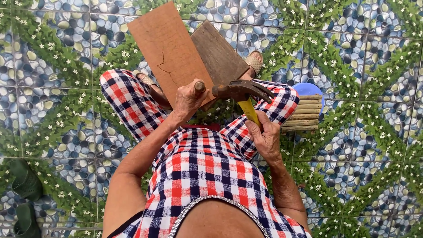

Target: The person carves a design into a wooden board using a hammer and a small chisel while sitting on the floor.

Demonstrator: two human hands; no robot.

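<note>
1. Background: the floor is tiled with a printed pattern of blue-grey pebbles crossed by diagonal green bands with small white flowers.
2. The person is seated, seen from above, in a red, white and blue checked garment that covers both knees.
3. Left hand: its grip is closed around a short wooden handle, whose round end shows above the fist. What the handle belongs to cannot be told.
4. Right hand: its grip is closed around the yellow shaft of a claw hammer, low on the shaft, near the right knee.
5. Hammer position: the dark, rusty head lies between the two knees, just right of the left fist, with the curved claw pointing right. The shaft slopes down and to the right into the fist.
6. A reddish-brown wooden board stands tilted on the far side of the left hand; a crack runs across its lower part.
7. A darker grey-brown board lies partly behind the first, to its right.
8. A sandalled foot shows at the far right edge of the darker board.
9. To the right of the right knee stands a bundle of bamboo slats over a blue round object.
10. Dark green footwear lies on the floor at the near left.
</note>
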